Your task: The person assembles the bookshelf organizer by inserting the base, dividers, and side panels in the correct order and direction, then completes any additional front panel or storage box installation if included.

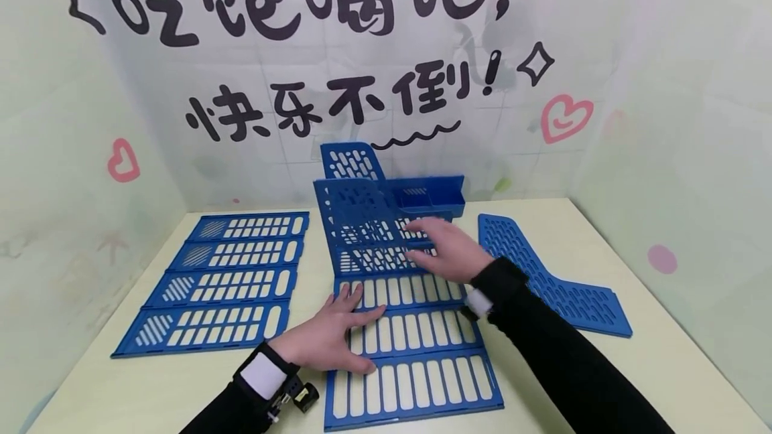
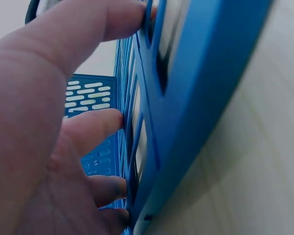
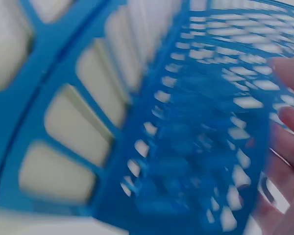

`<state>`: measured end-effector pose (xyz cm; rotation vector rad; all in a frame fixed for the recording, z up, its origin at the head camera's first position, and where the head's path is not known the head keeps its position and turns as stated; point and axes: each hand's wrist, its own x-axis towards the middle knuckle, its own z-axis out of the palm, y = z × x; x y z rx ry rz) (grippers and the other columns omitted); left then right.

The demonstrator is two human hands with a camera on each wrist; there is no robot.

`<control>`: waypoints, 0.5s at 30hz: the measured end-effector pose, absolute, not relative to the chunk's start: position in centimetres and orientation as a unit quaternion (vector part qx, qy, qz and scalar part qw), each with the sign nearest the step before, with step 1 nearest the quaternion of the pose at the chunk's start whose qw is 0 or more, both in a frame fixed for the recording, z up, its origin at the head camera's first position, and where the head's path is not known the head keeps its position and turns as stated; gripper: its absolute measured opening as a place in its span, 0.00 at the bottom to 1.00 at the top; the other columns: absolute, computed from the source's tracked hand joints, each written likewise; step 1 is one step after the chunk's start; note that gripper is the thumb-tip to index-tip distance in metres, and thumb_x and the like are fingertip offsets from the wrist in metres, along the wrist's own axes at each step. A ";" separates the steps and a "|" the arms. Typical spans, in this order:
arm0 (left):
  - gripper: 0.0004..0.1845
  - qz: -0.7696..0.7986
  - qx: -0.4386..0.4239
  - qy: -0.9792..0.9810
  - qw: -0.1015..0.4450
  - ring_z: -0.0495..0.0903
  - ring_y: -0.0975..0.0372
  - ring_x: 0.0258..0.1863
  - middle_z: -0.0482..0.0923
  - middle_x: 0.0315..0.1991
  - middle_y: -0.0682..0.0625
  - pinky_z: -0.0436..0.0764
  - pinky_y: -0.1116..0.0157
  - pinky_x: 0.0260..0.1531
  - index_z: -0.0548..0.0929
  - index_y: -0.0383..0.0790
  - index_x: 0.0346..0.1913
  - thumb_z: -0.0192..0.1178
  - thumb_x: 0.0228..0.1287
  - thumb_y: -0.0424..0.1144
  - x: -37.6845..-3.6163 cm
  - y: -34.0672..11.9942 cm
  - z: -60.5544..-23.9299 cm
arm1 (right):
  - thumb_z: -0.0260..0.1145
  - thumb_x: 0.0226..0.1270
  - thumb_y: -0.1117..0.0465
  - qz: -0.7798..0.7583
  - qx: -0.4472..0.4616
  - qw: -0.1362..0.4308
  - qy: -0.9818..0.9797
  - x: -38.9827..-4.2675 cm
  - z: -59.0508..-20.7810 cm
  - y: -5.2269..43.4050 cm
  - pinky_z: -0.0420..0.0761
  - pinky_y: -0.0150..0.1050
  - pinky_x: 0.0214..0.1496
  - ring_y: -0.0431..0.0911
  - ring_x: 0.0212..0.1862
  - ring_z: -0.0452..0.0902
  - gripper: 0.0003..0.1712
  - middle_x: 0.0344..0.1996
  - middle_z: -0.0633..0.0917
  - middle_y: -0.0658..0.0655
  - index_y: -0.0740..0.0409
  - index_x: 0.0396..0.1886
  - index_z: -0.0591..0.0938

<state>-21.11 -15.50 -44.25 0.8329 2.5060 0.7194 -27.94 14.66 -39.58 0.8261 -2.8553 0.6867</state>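
Observation:
My left hand (image 1: 328,330) lies on the blue slotted panels (image 1: 416,384), fingers spread and tips touching the slats. In the left wrist view its thumb and fingers (image 2: 95,125) meet the panel's face near the edge. Behind it stands a blue perforated side panel (image 1: 326,220), upright and stepped, along the slotted panels' far edge. My right hand (image 1: 449,250) is at this upright panel's right end. In the blurred right wrist view its fingers (image 3: 289,147) reach round the edge of the perforated panel (image 3: 186,156), partly seen through holes.
Left on the table lie several joined blue panels (image 1: 217,286) with slots. A loose blue stepped side panel (image 1: 549,273) lies flat at the right. Behind the upright panel are another perforated panel (image 1: 356,156) and a blue compartment box (image 1: 425,193), before a printed wall.

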 end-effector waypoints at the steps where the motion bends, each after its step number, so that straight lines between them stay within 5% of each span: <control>1: 0.51 0.261 0.299 0.895 0.203 0.33 0.31 0.89 0.42 0.90 0.30 0.38 0.29 0.85 0.71 0.52 0.84 0.80 0.60 0.61 -21.2 -15.5 -44.2 | 0.67 0.85 0.52 0.252 0.259 0.053 -0.931 -27.7 -39.3 15.9 0.78 0.57 0.77 0.57 0.74 0.79 0.30 0.72 0.83 0.62 0.60 0.77 0.76; 4: 0.51 0.269 0.300 0.891 0.208 0.32 0.32 0.89 0.41 0.90 0.30 0.37 0.29 0.85 0.71 0.53 0.84 0.80 0.59 0.60 -21.3 -15.4 -44.2 | 0.65 0.86 0.52 0.277 0.219 0.064 -0.934 -26.5 -38.7 20.6 0.80 0.61 0.74 0.59 0.70 0.81 0.27 0.70 0.84 0.64 0.62 0.74 0.78; 8: 0.52 0.273 0.292 0.892 0.210 0.31 0.32 0.89 0.40 0.90 0.31 0.36 0.30 0.85 0.71 0.52 0.84 0.81 0.59 0.59 -21.3 -15.6 -44.2 | 0.70 0.82 0.49 0.222 0.161 0.002 -0.962 -24.7 -39.7 27.0 0.82 0.64 0.69 0.63 0.65 0.82 0.30 0.65 0.84 0.69 0.65 0.71 0.80; 15: 0.52 0.280 0.286 0.892 0.209 0.30 0.33 0.89 0.39 0.90 0.32 0.35 0.30 0.85 0.70 0.50 0.85 0.81 0.59 0.58 -21.3 -15.5 -44.5 | 0.85 0.53 0.30 0.145 0.066 -0.070 -0.985 -21.5 -42.1 33.7 0.77 0.74 0.66 0.77 0.67 0.70 0.66 0.69 0.74 0.82 0.74 0.76 0.72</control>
